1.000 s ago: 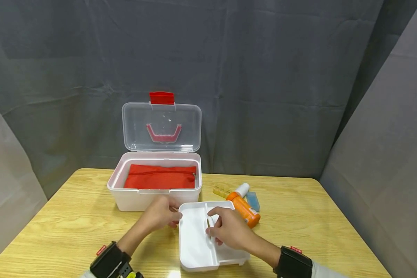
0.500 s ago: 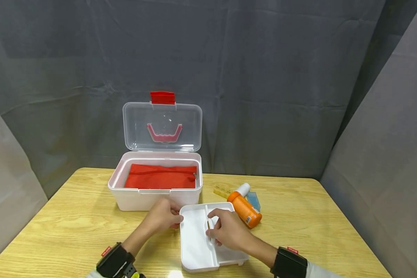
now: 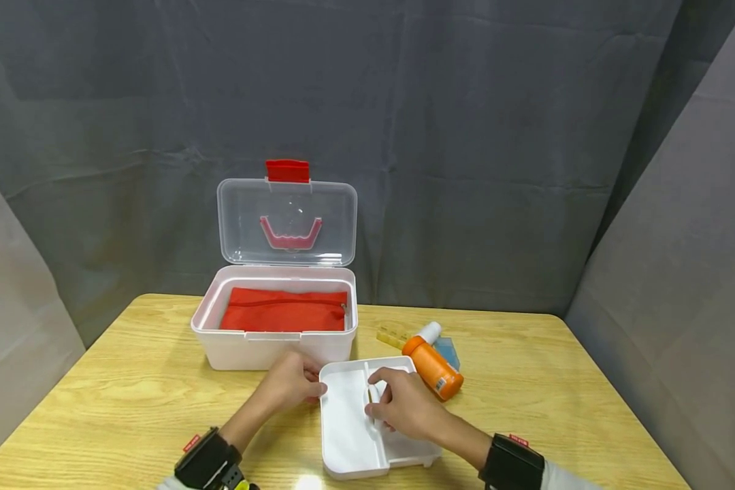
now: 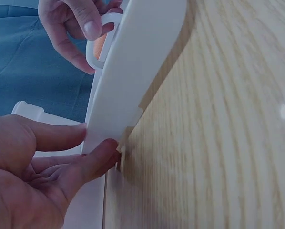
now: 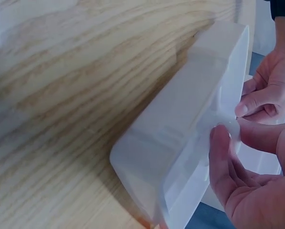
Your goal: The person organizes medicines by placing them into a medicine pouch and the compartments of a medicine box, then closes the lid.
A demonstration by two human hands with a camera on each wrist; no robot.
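A shallow white tray point(image 3: 346, 435) with a divider down its length lies on the table in front of the box. At its far left edge my left hand point(image 3: 290, 384) pinches the rim; in the left wrist view, thumb and fingertips point(image 4: 106, 150) stand on either side of the wall. My right hand point(image 3: 404, 403) is over the divider, its thumb and forefinger at the small white loop handle point(image 4: 91, 53). The right wrist view shows these fingertips pinching the handle point(image 5: 230, 126). The right hand partly covers the tray's right compartment.
Behind the tray stands a white box point(image 3: 269, 350), its clear lid point(image 3: 286, 204) raised and a red zip pouch point(image 3: 284, 313) inside. Right of it lie an orange bottle point(image 3: 431, 367), a white-capped item point(image 3: 430, 332), a blue piece point(image 3: 447, 350) and a yellow clear strip point(image 3: 392, 336).
Hardly anything differs. Both hands keep their places on the tray, which appears a touch farther right in the head view.
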